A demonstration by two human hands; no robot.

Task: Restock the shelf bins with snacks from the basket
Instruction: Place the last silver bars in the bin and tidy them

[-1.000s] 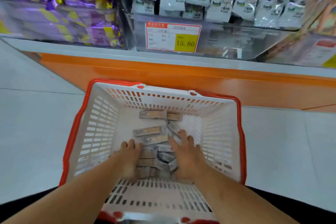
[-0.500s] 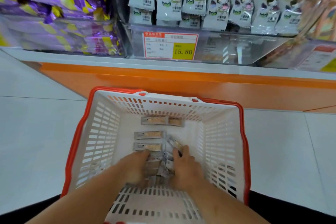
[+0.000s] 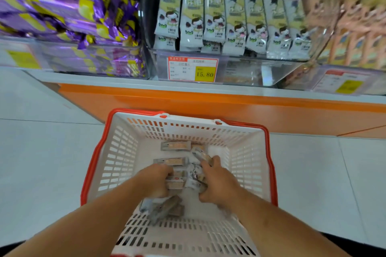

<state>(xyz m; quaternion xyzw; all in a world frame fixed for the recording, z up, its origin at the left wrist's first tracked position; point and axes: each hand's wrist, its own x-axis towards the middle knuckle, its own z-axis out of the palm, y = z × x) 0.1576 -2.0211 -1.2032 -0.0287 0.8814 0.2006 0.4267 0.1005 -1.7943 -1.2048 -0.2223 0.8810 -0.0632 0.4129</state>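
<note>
Snack bars (image 3: 183,181): heaped on the floor of the white basket (image 3: 123,165).
Left hand (image 3: 155,181): curled round several bars.
Right hand (image 3: 217,181): gripping bars too.
Shelf bins (image 3: 240,69): above, behind the basket.

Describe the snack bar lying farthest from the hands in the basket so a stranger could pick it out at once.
Start at the white slotted plastic basket with the red rim on the floor below the shelf. On its bottom, look toward the far wall, nearest the orange shelf base. The grey-and-tan wrapped snack bar lies there crosswise, beyond both hands and apart from the pile that they grip.
</note>
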